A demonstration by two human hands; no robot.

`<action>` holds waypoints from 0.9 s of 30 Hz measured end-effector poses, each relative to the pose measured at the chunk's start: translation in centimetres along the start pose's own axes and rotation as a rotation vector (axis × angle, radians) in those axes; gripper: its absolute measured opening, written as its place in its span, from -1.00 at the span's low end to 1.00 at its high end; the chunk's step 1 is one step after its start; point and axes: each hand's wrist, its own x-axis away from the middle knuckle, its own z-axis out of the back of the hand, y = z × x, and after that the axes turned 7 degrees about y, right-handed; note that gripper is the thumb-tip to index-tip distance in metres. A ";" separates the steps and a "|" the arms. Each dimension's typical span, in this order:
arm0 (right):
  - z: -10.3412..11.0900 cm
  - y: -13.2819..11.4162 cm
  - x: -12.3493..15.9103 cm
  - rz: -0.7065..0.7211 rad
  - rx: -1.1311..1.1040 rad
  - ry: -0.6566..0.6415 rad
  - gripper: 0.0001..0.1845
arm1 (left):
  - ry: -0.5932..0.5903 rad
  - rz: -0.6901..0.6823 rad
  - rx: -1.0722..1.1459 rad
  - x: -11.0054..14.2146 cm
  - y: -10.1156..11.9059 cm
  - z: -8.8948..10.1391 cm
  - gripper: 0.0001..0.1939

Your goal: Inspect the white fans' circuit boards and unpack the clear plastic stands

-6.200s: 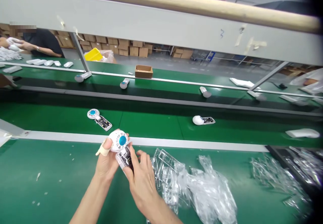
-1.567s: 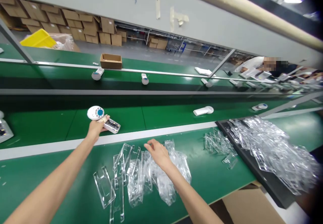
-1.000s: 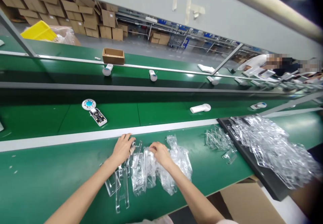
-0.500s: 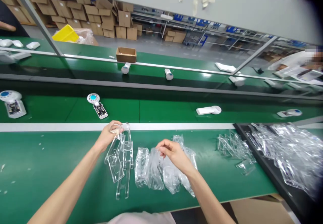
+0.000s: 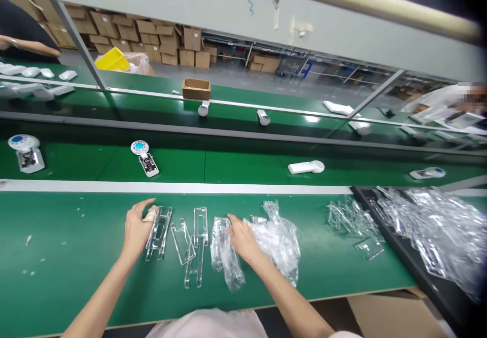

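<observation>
On the bench's left side, the clear frames (image 5: 163, 231) lay just right of my left hand (image 5: 136, 230), nearer it than my right, their long axis running near to far, far end leaning right. That hand was open, touching their left edge. Beyond loose frames (image 5: 196, 237), my right hand (image 5: 243, 239) touched a plastic bag (image 5: 231, 269); I couldn't tell if it gripped.
</observation>
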 end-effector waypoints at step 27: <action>6.8 -6.9 7.3 0.577 -0.506 0.206 -0.83 | -0.297 -0.751 0.054 10.0 9.1 -0.8 -0.40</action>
